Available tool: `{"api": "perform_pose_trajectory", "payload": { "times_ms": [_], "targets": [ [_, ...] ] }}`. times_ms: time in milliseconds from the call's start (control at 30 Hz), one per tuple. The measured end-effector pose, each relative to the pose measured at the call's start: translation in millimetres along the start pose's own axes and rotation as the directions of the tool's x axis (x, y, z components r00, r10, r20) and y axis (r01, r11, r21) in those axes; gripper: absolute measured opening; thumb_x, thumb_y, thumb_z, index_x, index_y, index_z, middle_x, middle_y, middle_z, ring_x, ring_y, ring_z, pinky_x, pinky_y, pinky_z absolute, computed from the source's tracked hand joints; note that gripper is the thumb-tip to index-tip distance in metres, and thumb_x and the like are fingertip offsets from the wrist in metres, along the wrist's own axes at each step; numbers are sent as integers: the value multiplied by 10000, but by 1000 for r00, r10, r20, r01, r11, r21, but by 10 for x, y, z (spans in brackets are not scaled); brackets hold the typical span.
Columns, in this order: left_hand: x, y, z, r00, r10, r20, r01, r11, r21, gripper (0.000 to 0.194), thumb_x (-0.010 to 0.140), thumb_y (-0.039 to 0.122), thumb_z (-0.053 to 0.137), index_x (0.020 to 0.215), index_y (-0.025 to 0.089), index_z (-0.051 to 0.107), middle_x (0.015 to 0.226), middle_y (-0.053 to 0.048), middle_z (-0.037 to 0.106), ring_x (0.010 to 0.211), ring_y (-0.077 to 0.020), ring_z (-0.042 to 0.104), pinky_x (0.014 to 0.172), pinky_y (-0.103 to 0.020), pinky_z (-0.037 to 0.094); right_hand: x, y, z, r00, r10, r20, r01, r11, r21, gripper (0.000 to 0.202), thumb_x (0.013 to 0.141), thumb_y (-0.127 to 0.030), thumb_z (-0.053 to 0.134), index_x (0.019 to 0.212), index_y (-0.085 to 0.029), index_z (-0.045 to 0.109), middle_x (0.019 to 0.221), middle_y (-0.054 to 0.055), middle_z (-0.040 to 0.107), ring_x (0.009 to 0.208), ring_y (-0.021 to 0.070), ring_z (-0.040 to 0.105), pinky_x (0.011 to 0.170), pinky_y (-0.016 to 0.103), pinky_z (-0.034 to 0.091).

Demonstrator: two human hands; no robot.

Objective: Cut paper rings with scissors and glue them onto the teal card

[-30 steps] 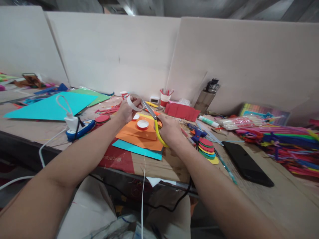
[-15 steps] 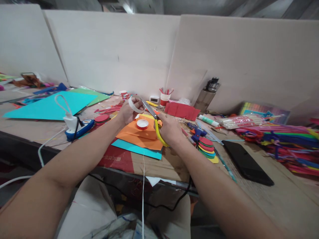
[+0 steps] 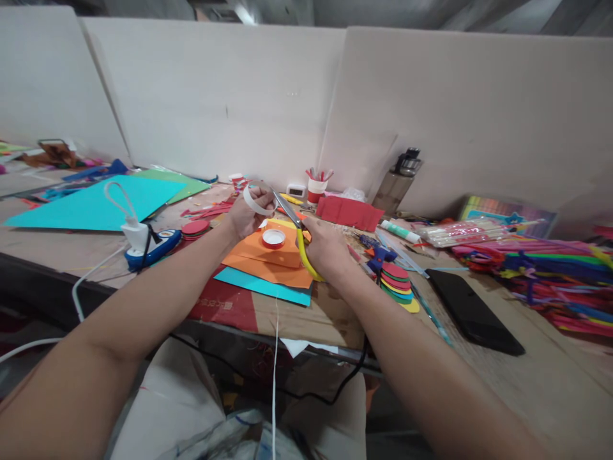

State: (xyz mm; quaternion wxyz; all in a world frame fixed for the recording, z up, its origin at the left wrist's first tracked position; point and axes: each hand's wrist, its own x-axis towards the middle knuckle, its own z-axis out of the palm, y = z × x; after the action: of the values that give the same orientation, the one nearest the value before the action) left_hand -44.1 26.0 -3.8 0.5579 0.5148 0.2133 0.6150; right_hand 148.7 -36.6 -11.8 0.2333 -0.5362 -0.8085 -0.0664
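Observation:
Pinched in my left hand [image 3: 246, 214] is a white ring-shaped strip [image 3: 251, 202], which looks like paper. My right hand [image 3: 328, 248] is closed round the yellow handles of a pair of scissors [image 3: 305, 255]. Their metal blades point up and left and reach the strip beside my left fingers; whether they touch it I cannot tell. Below the hands, a small white cup piece with a red rim [image 3: 273, 239] rests on orange paper sheets [image 3: 268, 262]. A turquoise sheet [image 3: 268, 287] sticks out beneath the orange ones.
Right of my hand are stacked coloured discs [image 3: 396, 287], a blue glue gun [image 3: 380, 254], a black phone [image 3: 474, 311] and pipe cleaners [image 3: 550, 275]. A bottle [image 3: 395, 185] and red crepe paper [image 3: 349, 213] stand behind. At left are a power strip [image 3: 153, 248] and a large turquoise sheet [image 3: 105, 203].
The white strip has shifted slightly left and tilted in my left hand. My right hand and the scissors have hardly moved.

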Motion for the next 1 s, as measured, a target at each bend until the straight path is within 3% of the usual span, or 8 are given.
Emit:
{"api": "perform_pose_trajectory", "payload": {
  "times_ms": [133,400,633,1000],
  "targets": [
    [-3,11,6,1000,1,3,-1,1000,19,202,767,198,716,648,124,571,560,2,552,479,-60,501,434,-168,392,9,2,1,1000,9,5,-9,1000,-7,330,882,-228,473,1182,-221,612,1032,104,681,928,239,599,756,298,401],
    [24,-28,-64,992,120,-34,-119,992,50,192,806,241,693,702,147,564,530,20,555,467,-69,526,473,-186,415,10,8,20,1000,5,-2,-5,1000,2,344,880,-256,487,1202,-239,605,1029,100,678,935,249,602,754,309,405],
    [9,-57,-56,997,79,23,-80,997,22,198,764,250,738,704,133,590,525,13,556,468,-69,516,447,-179,400,-21,1,16,1000,-2,-27,2,1000,4,387,901,-330,469,1266,-248,567,1090,114,646,949,253,599,749,313,416],
    [11,-54,-63,997,44,69,-45,999,4,215,737,262,760,685,120,607,544,10,549,448,-55,478,411,-167,375,1,14,21,1000,-10,-2,10,1000,-10,362,905,-269,458,1245,-235,578,1031,106,656,926,238,588,752,305,407]
  ]
}}
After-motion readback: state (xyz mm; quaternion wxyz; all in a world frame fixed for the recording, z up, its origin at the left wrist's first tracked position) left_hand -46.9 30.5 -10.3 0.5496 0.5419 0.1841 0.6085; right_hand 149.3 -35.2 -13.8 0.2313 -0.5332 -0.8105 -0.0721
